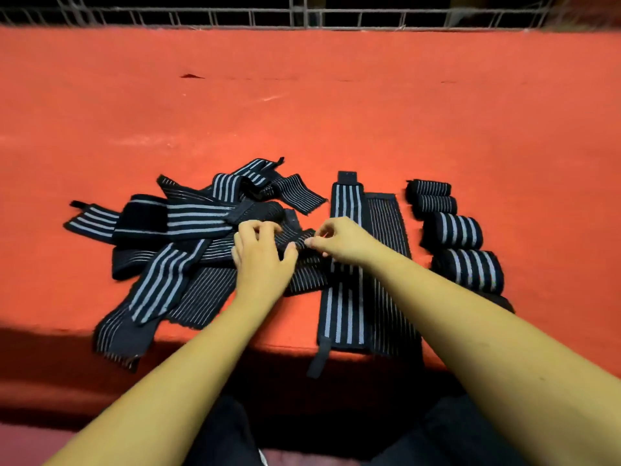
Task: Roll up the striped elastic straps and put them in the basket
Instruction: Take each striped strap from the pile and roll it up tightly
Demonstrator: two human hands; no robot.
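Left hand (260, 257) and right hand (339, 242) meet over the red surface (302, 112). Each pinches, with fingers curled, the end of a thin-striped strap (297, 234) lying between them at the right edge of the loose strap pile (188, 223). Rolled straps (453, 230) lie to the right, apart from the right hand.

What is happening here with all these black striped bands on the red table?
A person seems to be starting to roll a thin-striped strap, pinching its end with the left hand and the right hand. A pile of loose straps lies on the red table to the left. Two flat straps lie side by side under the right forearm. Four rolled straps lie in a row on the right, still on the table.
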